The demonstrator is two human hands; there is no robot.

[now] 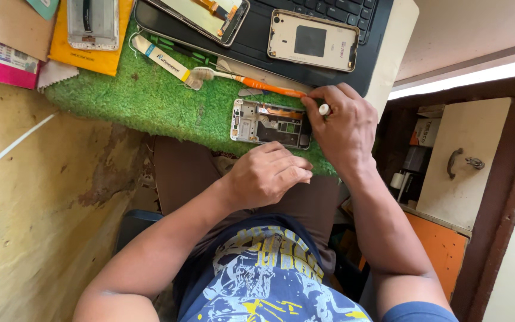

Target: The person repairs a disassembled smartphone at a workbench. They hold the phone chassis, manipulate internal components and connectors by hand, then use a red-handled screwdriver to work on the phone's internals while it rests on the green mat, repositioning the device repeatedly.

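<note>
An opened white-framed smartphone with its circuit boards exposed lies on the near edge of a green artificial-grass mat. The right hand touches its right end, fingers pinched around a small white-tipped tool. The left hand rests just near of it, fingers curled. Farther off lie an orange-handled toothbrush and a detached pale-gold phone back cover.

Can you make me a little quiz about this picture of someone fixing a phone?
1. True or false: the opened phone lies on a green grass-like mat.
2. Which hand pinches a small white-tipped tool? A) left hand B) right hand
3. What orange-handled thing lies just above the opened phone?

Key
1. True
2. B
3. A toothbrush
</note>
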